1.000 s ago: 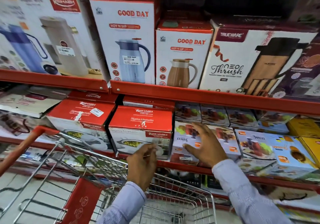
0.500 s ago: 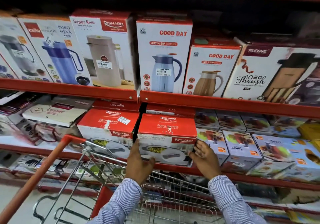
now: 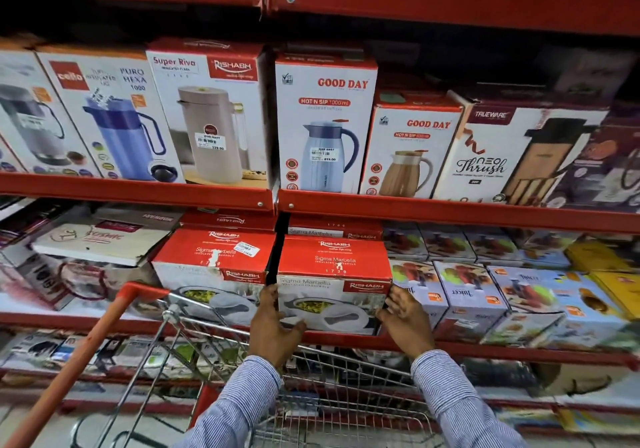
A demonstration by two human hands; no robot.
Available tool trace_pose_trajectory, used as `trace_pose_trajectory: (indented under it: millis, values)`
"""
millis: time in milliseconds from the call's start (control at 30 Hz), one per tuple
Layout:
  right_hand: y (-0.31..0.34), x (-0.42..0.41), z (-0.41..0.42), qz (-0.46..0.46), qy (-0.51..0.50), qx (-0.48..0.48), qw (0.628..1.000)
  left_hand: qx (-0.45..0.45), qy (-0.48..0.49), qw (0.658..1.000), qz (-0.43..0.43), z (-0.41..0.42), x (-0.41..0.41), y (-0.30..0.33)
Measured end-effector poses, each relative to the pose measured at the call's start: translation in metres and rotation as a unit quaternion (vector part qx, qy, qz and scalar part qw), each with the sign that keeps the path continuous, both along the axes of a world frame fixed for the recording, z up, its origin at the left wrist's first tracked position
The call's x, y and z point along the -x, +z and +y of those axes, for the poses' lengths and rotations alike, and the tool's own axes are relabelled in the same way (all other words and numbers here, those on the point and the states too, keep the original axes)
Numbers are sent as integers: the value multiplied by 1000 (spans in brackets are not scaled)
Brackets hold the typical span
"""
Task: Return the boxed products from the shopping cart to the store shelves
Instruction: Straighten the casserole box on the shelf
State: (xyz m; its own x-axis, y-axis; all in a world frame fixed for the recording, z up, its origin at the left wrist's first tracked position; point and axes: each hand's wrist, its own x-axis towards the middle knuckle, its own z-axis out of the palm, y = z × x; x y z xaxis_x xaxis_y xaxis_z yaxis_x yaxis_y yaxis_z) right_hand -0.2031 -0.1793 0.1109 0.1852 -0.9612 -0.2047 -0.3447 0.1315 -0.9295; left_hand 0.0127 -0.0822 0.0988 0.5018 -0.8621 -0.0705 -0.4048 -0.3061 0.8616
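A red-and-white Rishabh casserole box [image 3: 334, 271] sits on the middle red shelf [image 3: 346, 340], beside a matching box [image 3: 211, 260] to its left. My left hand [image 3: 272, 326] presses the box's left front corner, thumb across its front face. My right hand [image 3: 405, 319] grips its right front corner, fingers curled on the side. The wire shopping cart [image 3: 322, 402] with a red handle [image 3: 83, 354] stands right below my arms; its contents are hard to make out.
Small juicer boxes [image 3: 467, 291] crowd the shelf right of the held box. Flask and jug boxes [image 3: 325, 125] line the shelf above. Flat boxes [image 3: 100, 239] are stacked at the left. A lower shelf with more goods runs behind the cart.
My hands went from reaching at the shelf, the right one over the juicer boxes, to clasping both front corners of the right casserole box. The view tilted upward.
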Motion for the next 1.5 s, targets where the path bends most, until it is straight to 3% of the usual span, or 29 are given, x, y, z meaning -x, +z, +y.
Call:
trace_pose_trajectory:
  millis: [233, 300, 400, 500, 567, 667, 900, 1500]
  values:
    - [7, -2, 4, 8, 4, -4, 1000, -4, -9, 1000, 19, 4, -6, 7]
    - [18, -2, 7, 18, -42, 44, 998, 21, 19, 1000, 4, 6, -10, 19]
    - [50, -13, 6, -13, -125, 169, 978, 131, 60, 989, -42, -2, -17, 53]
    - [94, -40, -7, -66, -72, 249, 964, 223, 60, 971, -63, -26, -25, 97]
    - [119, -60, -21, -61, -14, 274, 960, 230, 63, 969, -70, -45, -33, 123]
    - [138, -79, -46, -29, 10, 247, 968, 201, 43, 973, -101, -70, -42, 143]
    - [146, -89, -71, 29, -5, 204, 978, 141, 3, 987, -78, -99, -50, 153]
    - [143, -94, -80, -48, -25, 171, 984, 108, -23, 994, -5, -109, -60, 150]
